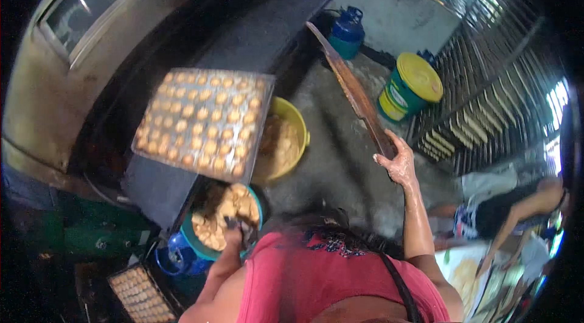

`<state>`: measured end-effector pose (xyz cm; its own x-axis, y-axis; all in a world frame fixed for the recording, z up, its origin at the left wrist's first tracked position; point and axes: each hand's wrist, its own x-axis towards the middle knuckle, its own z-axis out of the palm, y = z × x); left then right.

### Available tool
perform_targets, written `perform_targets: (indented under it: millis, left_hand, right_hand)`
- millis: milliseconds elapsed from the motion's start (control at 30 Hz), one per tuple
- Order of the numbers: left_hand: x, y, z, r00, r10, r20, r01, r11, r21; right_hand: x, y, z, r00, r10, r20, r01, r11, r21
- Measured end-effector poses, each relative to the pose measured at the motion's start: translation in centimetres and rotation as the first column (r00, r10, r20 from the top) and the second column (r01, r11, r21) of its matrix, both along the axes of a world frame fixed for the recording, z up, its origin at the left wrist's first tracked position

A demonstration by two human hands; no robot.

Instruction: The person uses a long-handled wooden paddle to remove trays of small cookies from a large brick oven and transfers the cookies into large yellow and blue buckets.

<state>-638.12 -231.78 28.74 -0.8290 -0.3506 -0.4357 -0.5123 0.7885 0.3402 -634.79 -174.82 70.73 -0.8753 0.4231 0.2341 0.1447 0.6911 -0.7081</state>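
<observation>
My right hand [398, 159] is wrapped round the end of a long brown wooden paddle [356, 89], whose narrow tip points away from me. Low on my left, my left hand [234, 236] is closed at a teal bucket [260, 216] full of golden-brown baked pieces [210, 229]. Something dark and greyish shows at its fingers, too blurred to name. Ahead of that hand, a metal baking tray [263, 107] with rows of small round golden cookies [201, 113] rests on a dark metal ledge [237, 49].
A yellow bucket [298, 122] of brown pieces stands beside the tray. Farther off are a blue gas cylinder [348, 31] and a green bucket with a yellow lid [420, 76]. Racks [486, 98] line the right, where another person [517, 213] works. Another cookie tray [140, 295] lies lower left.
</observation>
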Motion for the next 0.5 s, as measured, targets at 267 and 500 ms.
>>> perform_targets:
  millis: [267, 500]
  left_hand:
    - [-0.8, 19.4, -1.8, 0.9, 0.113, 0.421, -0.172, 0.98, 0.104]
    - [-14.7, 37.3, -2.6, 0.873, 0.35, 0.34, -0.45, 0.846, 0.286]
  right_hand:
    - [-36.1, 21.1, 0.7, 0.943, 0.02, 0.333, -0.196, 0.839, 0.507]
    - [-59.4, 31.5, 7.2, 0.889, 0.099, 0.448, -0.352, 0.773, 0.528]
